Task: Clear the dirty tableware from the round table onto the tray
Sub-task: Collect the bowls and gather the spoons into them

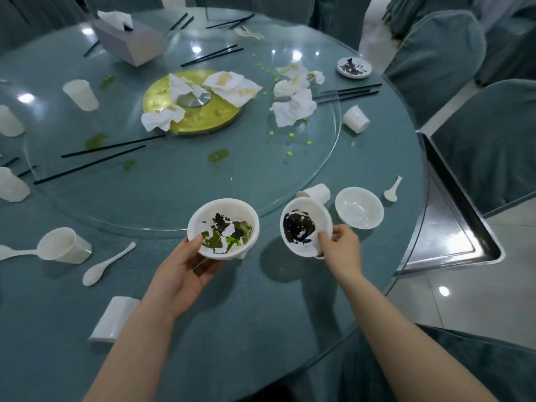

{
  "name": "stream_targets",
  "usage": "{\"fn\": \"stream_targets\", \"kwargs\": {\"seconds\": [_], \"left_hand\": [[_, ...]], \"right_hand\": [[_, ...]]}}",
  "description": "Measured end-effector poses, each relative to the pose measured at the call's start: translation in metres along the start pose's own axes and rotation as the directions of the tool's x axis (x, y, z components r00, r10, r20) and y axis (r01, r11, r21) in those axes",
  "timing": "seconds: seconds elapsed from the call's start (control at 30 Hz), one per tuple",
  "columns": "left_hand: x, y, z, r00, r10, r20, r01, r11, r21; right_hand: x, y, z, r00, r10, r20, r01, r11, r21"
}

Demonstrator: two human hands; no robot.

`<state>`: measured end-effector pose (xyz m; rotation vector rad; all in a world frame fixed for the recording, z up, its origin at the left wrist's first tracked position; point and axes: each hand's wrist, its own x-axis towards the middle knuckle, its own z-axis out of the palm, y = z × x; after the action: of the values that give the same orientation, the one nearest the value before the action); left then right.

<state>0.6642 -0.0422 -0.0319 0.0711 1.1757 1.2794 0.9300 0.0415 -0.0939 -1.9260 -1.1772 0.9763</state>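
my left hand (185, 274) grips a bowl (222, 227) w/ green and dark scraps, right hand (340, 246) pinches the rim of a tilted bowl (304, 226) smeared black. both sit above the table (261, 300), tray (452, 227) off to the right, looks empty. risk: tilted one prob drips or slips from a thin rim pinch on the way over. clean-ish bowl (359, 207) and cups (314, 192) left behind.

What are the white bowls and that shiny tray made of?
The bowl in the left hand and the bowl in the right hand look like matte white plastic or melamine. The tray looks like polished metal, mirroring light.
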Motion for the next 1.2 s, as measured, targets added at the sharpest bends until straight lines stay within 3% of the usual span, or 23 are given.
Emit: {"fn": "stream_targets", "kwargs": {"seconds": [0.23,0.4,0.53,0.8,1.03,1.2], "left_hand": [[0.008,-0.003,0.028,1.0,0.004,0.028,-0.006,0.998,0.07],[0.005,-0.003,0.029,0.999,0.004,0.036,-0.007,0.996,0.087],[0.002,0.002,0.026,1.0,0.016,0.026,-0.018,0.996,0.084],[-0.008,-0.007,0.023,0.995,0.039,0.097,-0.049,0.993,0.107],[-0.008,-0.034,0.059,0.96,-0.026,0.28,-0.05,0.964,0.26],[-0.033,-0.071,0.096,0.902,-0.085,0.423,-0.087,0.925,0.37]], "right_hand": [[0.058,0.014,-0.061,0.925,0.25,-0.286,-0.188,0.955,0.229],[0.077,0.028,-0.061,0.916,0.295,-0.271,-0.291,0.955,0.057],[0.074,0.026,-0.054,0.896,0.43,-0.11,-0.39,0.882,0.265],[0.031,0.004,-0.067,0.953,0.274,-0.128,-0.221,0.921,0.322],[-0.027,-0.02,-0.107,0.984,0.111,-0.138,-0.059,0.941,0.335],[-0.074,-0.029,-0.143,0.998,0.006,-0.059,0.012,0.956,0.294]]}}
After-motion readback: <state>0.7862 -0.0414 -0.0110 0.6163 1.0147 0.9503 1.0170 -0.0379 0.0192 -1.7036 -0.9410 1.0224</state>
